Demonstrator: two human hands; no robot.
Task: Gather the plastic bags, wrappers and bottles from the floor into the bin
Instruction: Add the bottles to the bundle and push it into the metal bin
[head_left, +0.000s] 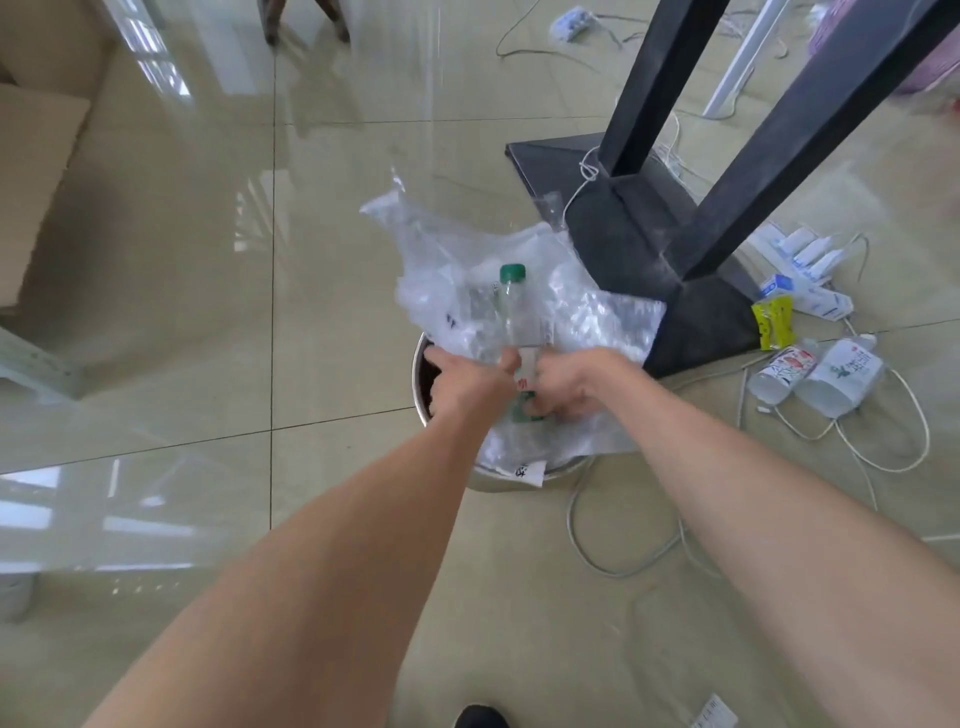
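Spill risk: the clear plastic bags (519, 270) billow well past the rim of the bin (420, 374), on the far side most of all. Pushed down unevenly, I judge they could spring back and slide out onto the floor (208, 312).
Bottle risk: the green-capped bottle (511, 306) stands upright amid the bags, its cap clear above them; loose plastic underneath could tip it over the rim.
Bin risk: both hands bear on the near-centre of the load, so a hard shove might rock the bin toward the black stand base (639, 234) just beside it.
Left hand (467, 379): arm stretched forward and down, knuckles up, fingers curled into the plastic at the bin's left edge; closed on the bags, as far as motion blur allows.
Right hand (571, 384): mirrored reach, wrist bent down, fingers closed around the bottle's lower part and its label.
Left to gather: two labelled bottles (815, 374) and a yellow wrapper (774, 319) lie right of the stand among white cables (883, 441).
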